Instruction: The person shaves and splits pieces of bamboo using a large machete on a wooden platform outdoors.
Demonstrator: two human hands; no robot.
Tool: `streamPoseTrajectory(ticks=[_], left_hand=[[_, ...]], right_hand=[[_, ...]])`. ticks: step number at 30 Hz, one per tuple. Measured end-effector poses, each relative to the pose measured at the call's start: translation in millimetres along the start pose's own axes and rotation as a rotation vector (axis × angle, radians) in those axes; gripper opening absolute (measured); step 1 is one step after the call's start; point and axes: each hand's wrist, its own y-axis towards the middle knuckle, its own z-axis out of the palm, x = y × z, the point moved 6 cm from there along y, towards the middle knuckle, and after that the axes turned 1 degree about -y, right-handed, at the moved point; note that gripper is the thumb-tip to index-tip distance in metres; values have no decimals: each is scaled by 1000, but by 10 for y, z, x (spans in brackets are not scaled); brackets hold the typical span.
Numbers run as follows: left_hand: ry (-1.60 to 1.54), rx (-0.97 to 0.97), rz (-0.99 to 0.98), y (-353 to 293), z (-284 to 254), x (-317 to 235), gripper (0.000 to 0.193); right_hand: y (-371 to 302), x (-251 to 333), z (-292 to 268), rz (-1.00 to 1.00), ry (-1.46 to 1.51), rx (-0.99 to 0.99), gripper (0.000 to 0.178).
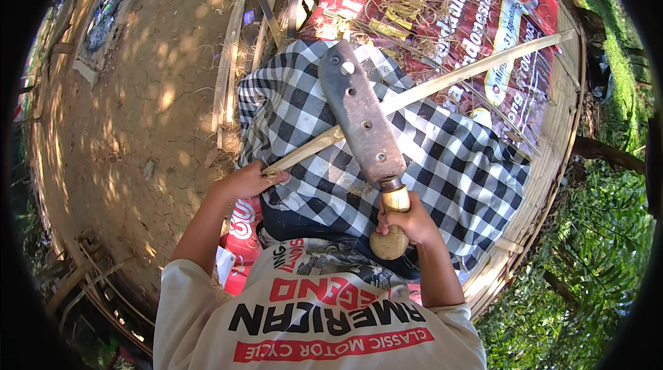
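My right hand (409, 221) is wrapped round the pale wooden handle of a broad-bladed machete (360, 111), its thumb across the grip. The dark, rust-brown blade has a row of small holes and points away from me. In my left hand (252, 180) is the near end of a long split bamboo strip (476, 73). The strip runs up to the far right and passes beneath the blade, which hides part of it. Whether blade and strip touch, I cannot tell. Under both, a black-and-white checked cloth (449, 170) covers my lap.
Beyond the cloth lies a dark red printed banner (442, 18) strewn with thin shavings. Several bamboo strips (233, 52) lie at its left, on the edge of dry cracked earth (145, 128). A bamboo platform edge (552, 156) curves along the right, with green plants (587, 252) past it.
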Motion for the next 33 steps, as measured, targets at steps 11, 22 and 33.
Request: streamPoseTrajectory(ticks=[11,22,33], left_hand=[[-644,352,256,-331,-104,-569,26],[-1090,1095,507,-355,395,-1993,49],[-945,1082,633,-666,472,-2446,53]], right_hand=[[-276,286,-266,-321,165,-257,17],[-677,263,-533,-475,241,-412,20],[-862,262,-636,-637,205,-461,15]])
